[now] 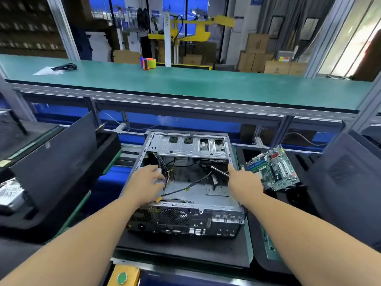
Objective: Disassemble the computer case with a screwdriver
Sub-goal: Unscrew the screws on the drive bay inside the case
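The open computer case (pixel 181 215) lies flat on a black tray, its rear panel toward me and its drive cage (pixel 193 145) at the far end. Loose cables (pixel 171 174) run across the bare case floor. My left hand (pixel 147 178) reaches into the case's left side and holds a bundle of wires with a white connector. My right hand (pixel 242 179) is at the case's right wall and grips a screwdriver (pixel 219 170), whose metal shaft points left and away into the case.
A removed green motherboard (pixel 273 169) lies on the tray to the right. Dark case panels (pixel 59 162) lean at left and at right (pixel 346 182). A long green shelf (pixel 185 83) spans above, bearing a tape dispenser (pixel 148 62). A green button (pixel 122 278) sits at the near edge.
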